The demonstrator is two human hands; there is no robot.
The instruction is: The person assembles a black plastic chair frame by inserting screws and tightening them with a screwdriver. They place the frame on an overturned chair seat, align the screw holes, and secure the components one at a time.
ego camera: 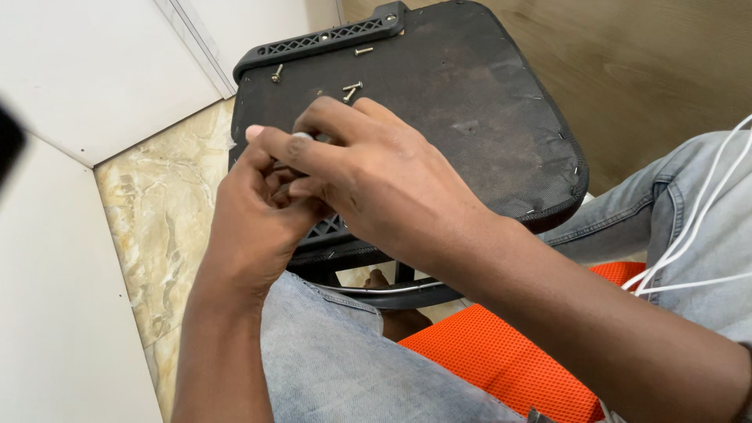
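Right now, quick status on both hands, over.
Left hand and right hand pinched together over black seat panel. Held item hidden. Loose screws beyond fingers.

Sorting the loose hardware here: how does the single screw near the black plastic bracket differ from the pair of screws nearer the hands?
The single screw lies alone and roughly level; the pair of screws lie touching, angled against each other. The single one sits beside the black plastic bracket; the pair nearer the right hand. All look metallic and rest on the dark panel.

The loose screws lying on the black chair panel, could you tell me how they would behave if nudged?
The screws look small and light, so a nudge would probably shift them easily. Their round shanks suggest they may roll in arcs. The panel looks fabric-covered, which might slow them.
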